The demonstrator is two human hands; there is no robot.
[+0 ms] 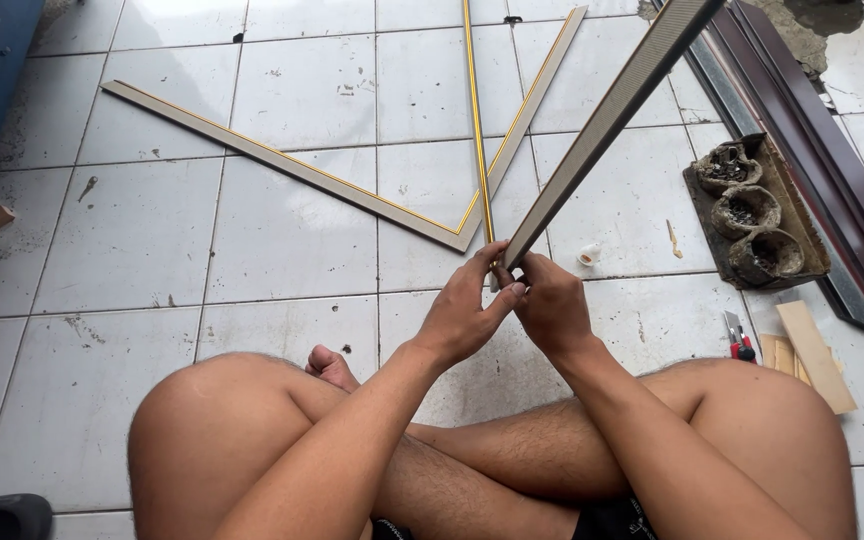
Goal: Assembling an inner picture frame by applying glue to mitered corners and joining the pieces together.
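Hands meet at centre frame over crossed legs: left hand (pixel 467 310) and right hand (pixel 550 305), fingertips touching, both pinch the near end of a grey strip (pixel 607 120). From that grip the strip's long axis runs up and right to the top edge of the frame, tilted clear of the floor; neither hand is nearer, both sit at the same end. Just behind the grip a thin gold rod (pixel 475 120) runs straight up the frame, and a V-shaped frame (pixel 352 185) of two mitred pieces lies flat on the tiles (pixel 132 240), corner close to the hands. Right of centre, a tray (pixel 807 255) holds three round pots; dark profiles (pixel 832 150) lie beyond it. A cutter (pixel 737 340) rests beside wood offcuts (pixel 817 355), lower right.
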